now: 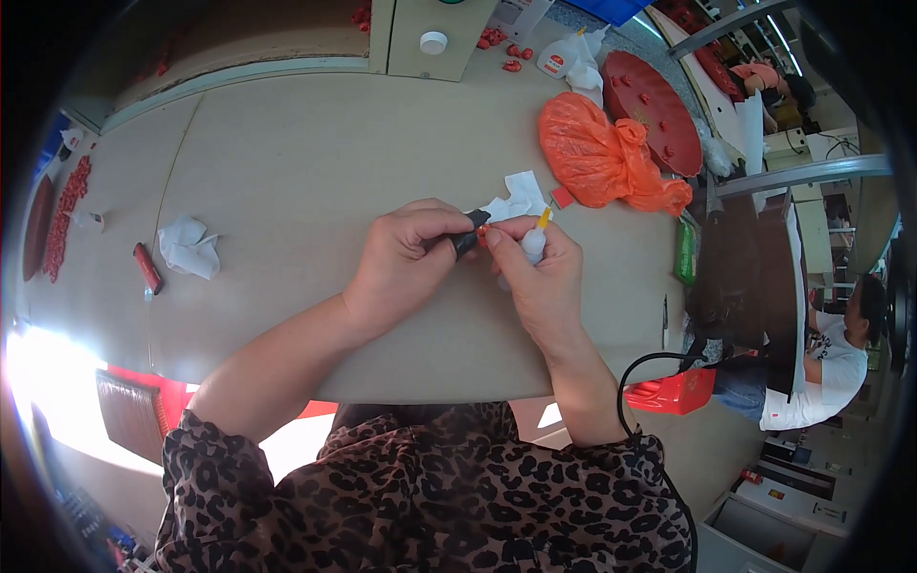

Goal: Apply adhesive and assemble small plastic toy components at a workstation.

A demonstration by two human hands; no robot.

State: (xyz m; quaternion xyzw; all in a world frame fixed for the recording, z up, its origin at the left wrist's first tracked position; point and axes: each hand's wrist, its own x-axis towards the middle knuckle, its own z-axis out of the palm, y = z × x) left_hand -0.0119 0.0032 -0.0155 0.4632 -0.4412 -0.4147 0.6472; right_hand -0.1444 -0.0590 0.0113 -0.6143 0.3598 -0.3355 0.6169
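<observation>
Pinched narrow, the left hand (401, 250) has its grip on a small red piece (482, 233), with black covers (466, 243) over the tips of thumb and forefinger. Its finger and thumb nearly meet, and the piece sits right at their ends. The right hand (551, 272) also has a narrow grip: its thumb and forefinger reach the same red piece from the other side, while a small white bottle (534, 245) is held within the hand, its yellow tip (544, 218) pointing up and away from the body. How firmly either hand presses cannot be told, as the piece is tiny and partly hidden by the fingers. Both hands are above the table (287, 162), near its front edge, and the red piece is between them.

Just beyond the hands are a white tissue (521, 193) and a red square (562, 197). Farther off lies a knotted orange bag (583, 153), beside a round red tray (621, 76) with a few red bits on it. At the left are 1 crumpled tissue (189, 248), 1 red-handled tool (147, 267) and a long strip of red bits (67, 220). To the right is a green packet (686, 250).
</observation>
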